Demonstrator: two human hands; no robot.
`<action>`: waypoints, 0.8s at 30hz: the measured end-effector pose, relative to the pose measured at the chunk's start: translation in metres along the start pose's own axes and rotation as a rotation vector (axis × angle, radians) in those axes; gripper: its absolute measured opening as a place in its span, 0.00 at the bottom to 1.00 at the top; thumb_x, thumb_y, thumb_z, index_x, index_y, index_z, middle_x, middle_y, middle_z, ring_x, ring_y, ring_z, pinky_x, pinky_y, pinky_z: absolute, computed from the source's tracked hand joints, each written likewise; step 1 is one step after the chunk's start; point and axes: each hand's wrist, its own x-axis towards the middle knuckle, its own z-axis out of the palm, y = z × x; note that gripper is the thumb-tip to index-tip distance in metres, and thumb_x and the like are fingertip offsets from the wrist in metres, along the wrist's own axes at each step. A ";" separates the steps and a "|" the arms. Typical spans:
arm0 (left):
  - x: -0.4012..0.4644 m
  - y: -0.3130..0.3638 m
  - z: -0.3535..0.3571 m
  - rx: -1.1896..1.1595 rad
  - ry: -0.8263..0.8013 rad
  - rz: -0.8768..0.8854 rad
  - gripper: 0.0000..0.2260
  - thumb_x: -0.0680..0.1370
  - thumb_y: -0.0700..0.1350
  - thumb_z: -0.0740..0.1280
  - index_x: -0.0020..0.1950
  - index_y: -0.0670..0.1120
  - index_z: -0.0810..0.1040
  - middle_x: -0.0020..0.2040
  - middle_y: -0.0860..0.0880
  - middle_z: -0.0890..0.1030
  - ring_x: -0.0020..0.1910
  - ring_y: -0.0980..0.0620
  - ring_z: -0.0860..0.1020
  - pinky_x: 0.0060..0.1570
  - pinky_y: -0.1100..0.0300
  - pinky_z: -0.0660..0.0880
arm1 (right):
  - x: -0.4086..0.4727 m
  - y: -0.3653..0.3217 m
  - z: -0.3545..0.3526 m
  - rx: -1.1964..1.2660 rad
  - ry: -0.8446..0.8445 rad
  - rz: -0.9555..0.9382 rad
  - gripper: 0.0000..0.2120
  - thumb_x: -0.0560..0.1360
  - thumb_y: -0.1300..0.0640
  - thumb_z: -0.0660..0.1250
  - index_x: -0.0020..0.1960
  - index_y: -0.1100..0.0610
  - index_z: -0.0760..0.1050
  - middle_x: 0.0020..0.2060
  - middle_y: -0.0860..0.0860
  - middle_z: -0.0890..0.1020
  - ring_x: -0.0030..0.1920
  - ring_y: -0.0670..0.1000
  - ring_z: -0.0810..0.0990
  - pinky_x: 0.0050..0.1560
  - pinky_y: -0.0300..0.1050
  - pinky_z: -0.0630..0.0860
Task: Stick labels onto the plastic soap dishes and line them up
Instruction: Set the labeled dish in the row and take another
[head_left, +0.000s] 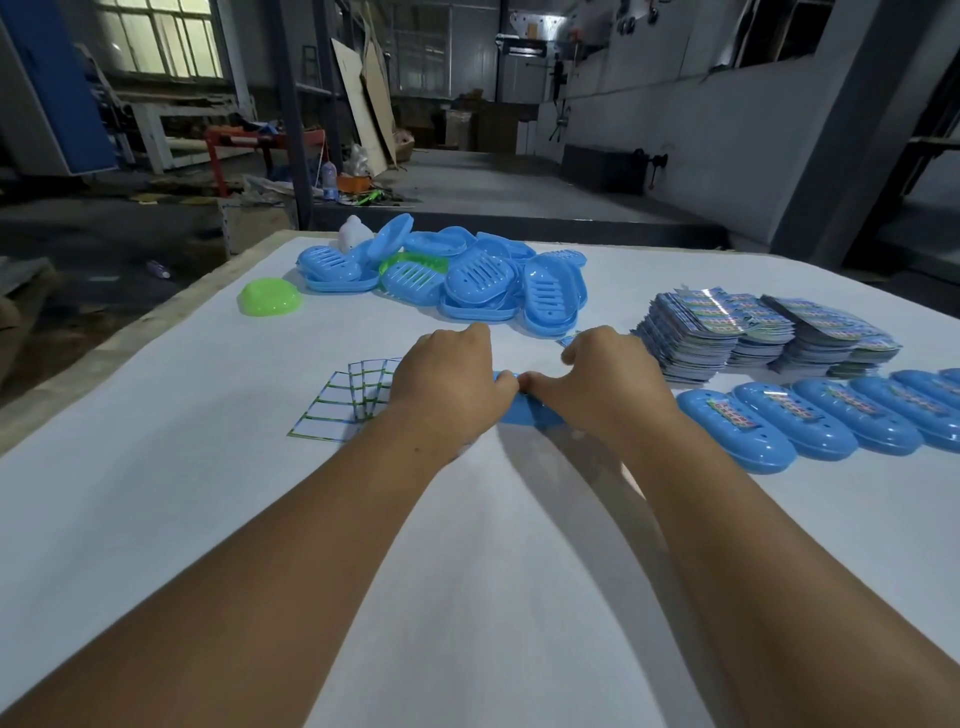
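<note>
Head view: both hands, left (447, 384) and right (602, 384), press a blue soap dish (514, 410)

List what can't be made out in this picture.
- Head view: most of the dish being worked on, and any label on it, are covered by the left hand and right hand.
- Head view: the row of labelled dishes runs off the right edge, so its count is unknown.
- Head view: print on the label stacks is too small to read.
- Head view: the lower dishes in the pile are hidden by those on top.
</note>
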 end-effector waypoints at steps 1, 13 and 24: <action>0.000 -0.001 0.000 -0.013 -0.010 -0.014 0.15 0.77 0.60 0.65 0.52 0.48 0.72 0.46 0.48 0.78 0.48 0.46 0.75 0.43 0.54 0.71 | 0.000 0.001 0.000 0.024 -0.010 -0.014 0.28 0.70 0.37 0.74 0.56 0.60 0.79 0.49 0.53 0.83 0.52 0.55 0.81 0.51 0.49 0.79; -0.003 -0.009 0.001 -0.297 0.048 -0.099 0.08 0.82 0.47 0.55 0.53 0.49 0.72 0.44 0.48 0.79 0.45 0.43 0.76 0.43 0.50 0.72 | -0.017 -0.010 -0.005 0.053 -0.297 -0.333 0.24 0.70 0.43 0.71 0.66 0.38 0.76 0.57 0.46 0.80 0.59 0.55 0.77 0.60 0.54 0.77; -0.008 -0.011 0.002 -0.340 0.055 -0.100 0.08 0.81 0.50 0.57 0.51 0.51 0.74 0.42 0.49 0.81 0.44 0.45 0.78 0.44 0.51 0.74 | -0.015 0.041 -0.043 -0.182 -0.255 0.021 0.17 0.67 0.41 0.71 0.40 0.55 0.77 0.36 0.50 0.78 0.41 0.55 0.78 0.36 0.44 0.70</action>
